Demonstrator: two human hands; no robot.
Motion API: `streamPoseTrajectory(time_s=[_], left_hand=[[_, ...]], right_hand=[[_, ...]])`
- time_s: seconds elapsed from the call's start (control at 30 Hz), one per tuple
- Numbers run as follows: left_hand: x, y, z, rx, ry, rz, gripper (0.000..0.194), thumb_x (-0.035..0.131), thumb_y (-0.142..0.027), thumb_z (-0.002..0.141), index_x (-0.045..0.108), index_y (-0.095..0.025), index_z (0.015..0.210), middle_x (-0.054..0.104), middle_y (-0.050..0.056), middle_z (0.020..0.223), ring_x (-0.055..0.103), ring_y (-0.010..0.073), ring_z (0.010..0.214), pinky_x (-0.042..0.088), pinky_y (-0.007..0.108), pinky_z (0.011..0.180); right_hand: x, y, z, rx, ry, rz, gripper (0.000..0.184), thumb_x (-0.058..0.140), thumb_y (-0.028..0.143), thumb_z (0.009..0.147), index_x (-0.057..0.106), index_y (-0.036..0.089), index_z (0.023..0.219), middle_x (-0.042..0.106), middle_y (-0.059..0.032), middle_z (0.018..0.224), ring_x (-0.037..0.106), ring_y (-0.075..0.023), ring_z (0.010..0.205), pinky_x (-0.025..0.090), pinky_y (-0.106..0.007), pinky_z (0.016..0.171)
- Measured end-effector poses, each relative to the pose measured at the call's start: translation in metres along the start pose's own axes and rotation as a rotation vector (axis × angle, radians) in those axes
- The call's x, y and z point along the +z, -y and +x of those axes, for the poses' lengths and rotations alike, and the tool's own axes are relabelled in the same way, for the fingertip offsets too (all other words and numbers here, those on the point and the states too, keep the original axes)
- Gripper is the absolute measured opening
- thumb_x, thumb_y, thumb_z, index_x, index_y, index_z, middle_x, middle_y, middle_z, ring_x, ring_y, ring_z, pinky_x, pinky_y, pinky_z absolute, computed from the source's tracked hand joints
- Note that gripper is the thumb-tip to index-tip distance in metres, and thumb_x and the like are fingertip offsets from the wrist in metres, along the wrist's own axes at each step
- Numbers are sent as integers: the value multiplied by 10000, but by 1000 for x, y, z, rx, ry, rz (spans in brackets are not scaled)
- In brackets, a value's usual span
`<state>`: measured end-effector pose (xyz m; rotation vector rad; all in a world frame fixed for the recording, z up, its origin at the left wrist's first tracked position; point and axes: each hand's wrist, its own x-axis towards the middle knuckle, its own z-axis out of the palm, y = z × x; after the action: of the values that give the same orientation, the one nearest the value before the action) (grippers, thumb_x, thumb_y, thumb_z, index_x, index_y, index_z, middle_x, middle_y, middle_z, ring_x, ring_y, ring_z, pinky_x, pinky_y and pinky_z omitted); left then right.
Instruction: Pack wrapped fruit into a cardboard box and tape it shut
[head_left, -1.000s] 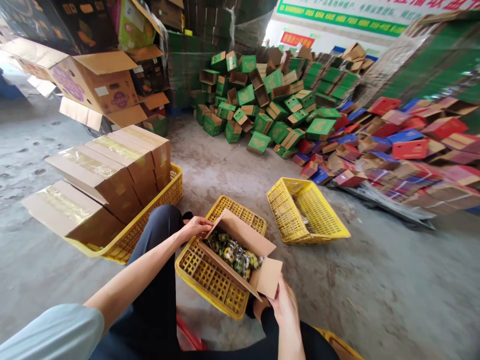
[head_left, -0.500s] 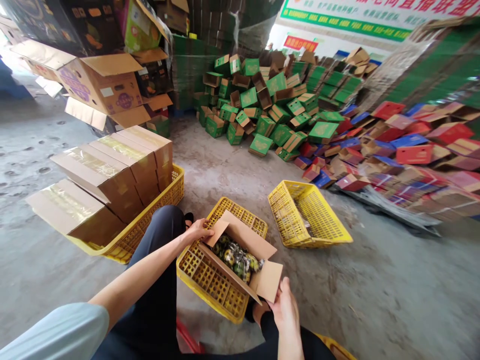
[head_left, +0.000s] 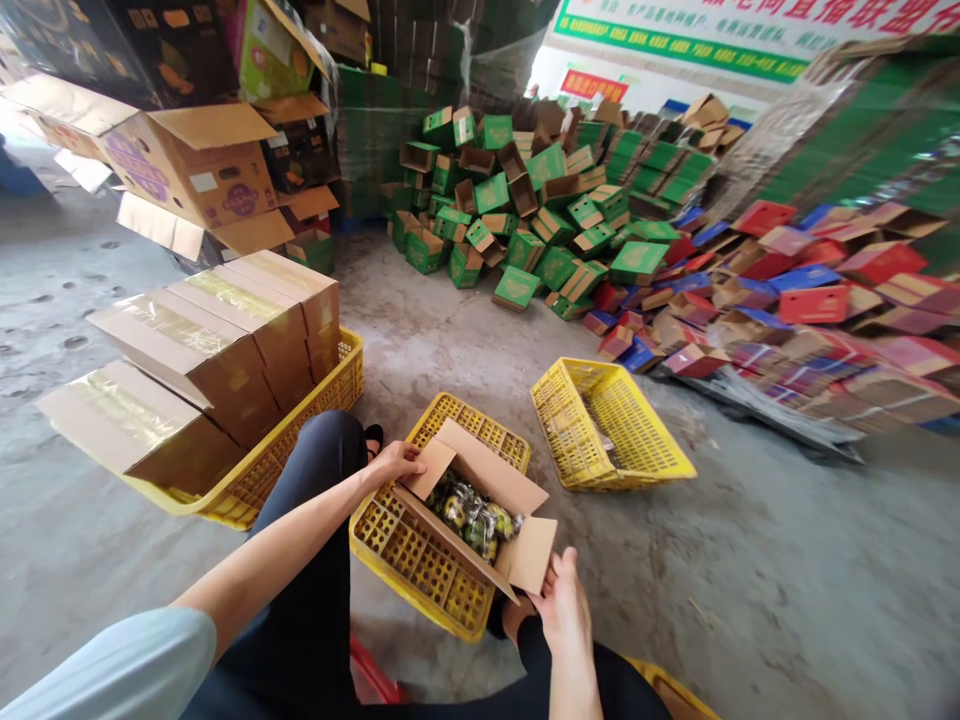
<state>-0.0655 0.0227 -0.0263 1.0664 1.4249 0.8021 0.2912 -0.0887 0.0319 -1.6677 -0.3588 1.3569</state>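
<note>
An open cardboard box (head_left: 491,475) sits tilted on an upside-down yellow plastic crate (head_left: 420,560) between my legs. Inside it lie several green-yellow round fruits (head_left: 476,520), partly wrapped in clear plastic. My left hand (head_left: 397,463) pinches the flap at the box's left end, thumb on top. At the opposite end, my right hand (head_left: 564,605) holds the outer edge of the right flap (head_left: 534,555), its thumb pointing up and its fingers partly hidden behind the cardboard. All of the box's top flaps stand folded outward.
Left of my knee, a yellow crate (head_left: 300,430) holds several taped cardboard boxes (head_left: 202,345). Another yellow crate (head_left: 652,430) stands ahead to the right, with small items inside. Piles of green boxes (head_left: 517,285) and red-blue boxes (head_left: 814,305) cover the floor behind.
Both hands stay on the same two flaps, and the box keeps its place on the crate. The whole view has shifted slightly, with the scene moving a little left.
</note>
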Motion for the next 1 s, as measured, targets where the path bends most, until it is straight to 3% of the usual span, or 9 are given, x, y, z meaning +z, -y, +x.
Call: streamPoseTrajectory(time_s=[0.13,0.33,0.47,1.0], left_hand=[[2,-3,-5,9,7,0,573,917,-363,571,751,-97,1050,720,44,805,692,219,768,495,271,630],[5,-6,-9,16,24,-14,474,897,-332,582,757,-111,978,731,62,793,701,237,793,515,278,643],[5,-5,-11,15,18,-2,452,869,-306,615,754,-107,1004,742,73,821,701,230,771,514,278,636],[2,-2,-3,44,-36,139,513,869,-310,597,760,-119,1060,731,60,872,697,238,820,493,273,679]], right_hand=[[6,5,-15,-30,-7,-29,738,642,844,695,719,211,1067,785,-137,1108,712,-322,1138,601,-376,810],[13,4,-26,-106,-29,-81,680,868,674,547,745,186,1005,790,-93,996,721,-308,1043,588,-300,683],[14,2,-27,-128,-13,-115,653,874,644,567,765,189,1022,786,-88,1035,712,-298,1063,569,-258,646],[21,3,-23,-164,-42,-180,630,888,612,552,798,209,1028,775,-88,1163,686,-343,1166,629,-275,654]])
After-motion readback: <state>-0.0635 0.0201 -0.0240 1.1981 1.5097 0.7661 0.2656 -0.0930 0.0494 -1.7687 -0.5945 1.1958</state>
